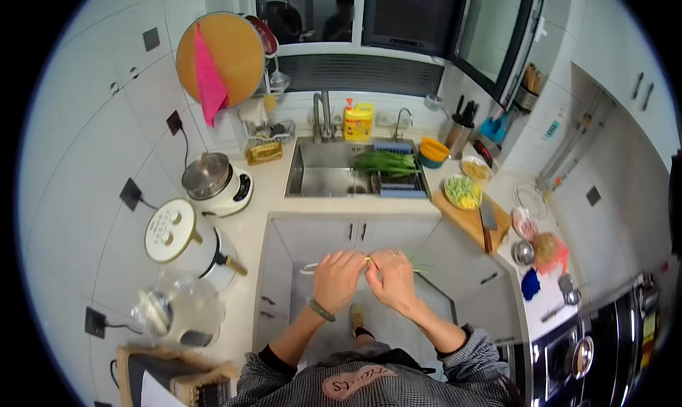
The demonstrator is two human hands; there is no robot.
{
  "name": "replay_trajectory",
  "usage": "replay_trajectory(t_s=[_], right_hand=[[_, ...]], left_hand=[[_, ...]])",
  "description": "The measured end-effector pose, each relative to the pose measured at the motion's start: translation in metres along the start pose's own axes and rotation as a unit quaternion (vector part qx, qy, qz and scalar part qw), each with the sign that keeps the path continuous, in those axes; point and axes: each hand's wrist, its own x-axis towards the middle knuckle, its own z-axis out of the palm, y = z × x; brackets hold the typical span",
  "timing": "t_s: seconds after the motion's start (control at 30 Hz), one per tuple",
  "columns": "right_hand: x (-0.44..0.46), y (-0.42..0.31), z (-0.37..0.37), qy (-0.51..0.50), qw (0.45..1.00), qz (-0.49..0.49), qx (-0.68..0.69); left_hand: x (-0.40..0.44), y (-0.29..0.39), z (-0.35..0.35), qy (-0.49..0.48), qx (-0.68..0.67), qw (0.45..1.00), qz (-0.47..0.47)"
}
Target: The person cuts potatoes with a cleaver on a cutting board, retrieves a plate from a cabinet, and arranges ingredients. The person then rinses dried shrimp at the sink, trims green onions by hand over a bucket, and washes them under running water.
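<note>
Both my hands meet in front of my body, above the floor. My left hand (336, 280) is closed around a scallion, whose white end (308, 269) sticks out on the left. My right hand (391, 279) is closed on the same stalk, and thin green leaves (423, 265) trail out on its right. A small yellowish bit shows between my thumbs. Ahead, a bunch of green scallions (387, 163) lies in the sink (312, 174), partly over a blue-grey rack (401, 191). My fingers hide the middle of the stalk.
On the right counter, a knife (487, 226) lies on a cutting board (458, 218) with a bowl of chopped vegetables (463, 192). Left stand a glass-lidded electric pot (213, 179) and a white cooker (177, 236). A yellow detergent bottle (359, 122) stands behind the sink.
</note>
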Motion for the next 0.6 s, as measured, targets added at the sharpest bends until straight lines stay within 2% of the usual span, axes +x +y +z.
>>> replay_trajectory(t_s=[0.03, 0.1, 0.3, 0.33, 0.37, 0.43, 0.5, 0.57, 0.6], right_hand=[[0.025, 0.022, 0.01, 0.001, 1.0, -0.009, 0.001], [0.077, 0.059, 0.035, 0.065, 0.996, -0.014, 0.067], [0.201, 0.15, 0.119, 0.039, 0.987, -0.003, 0.154], [0.21, 0.17, 0.143, 0.004, 0.966, 0.092, 0.243], [0.225, 0.183, 0.159, 0.003, 0.966, 0.099, 0.24], [0.25, 0.209, 0.188, -0.014, 0.91, 0.197, 0.365], [0.268, 0.241, 0.224, -0.023, 0.908, 0.209, 0.362], [0.287, 0.276, 0.264, -0.01, 0.871, 0.264, 0.415], [0.295, 0.297, 0.279, -0.022, 0.85, 0.28, 0.446]], left_hand=[[0.028, -0.018, 0.011, 0.014, 0.007, 1.0, -0.006], [0.079, -0.054, 0.03, 0.049, 0.014, 0.999, -0.01], [0.172, -0.174, 0.079, 0.105, 0.022, 0.992, -0.063], [0.183, -0.193, 0.089, 0.118, 0.021, 0.989, -0.084], [0.194, -0.213, 0.101, 0.129, 0.018, 0.986, -0.104], [0.216, -0.256, 0.126, 0.136, -0.003, 0.983, -0.119], [0.225, -0.304, 0.152, 0.134, -0.022, 0.981, -0.141], [0.239, -0.362, 0.176, 0.096, -0.162, 0.954, -0.234], [0.247, -0.39, 0.183, 0.09, -0.165, 0.955, -0.229]])
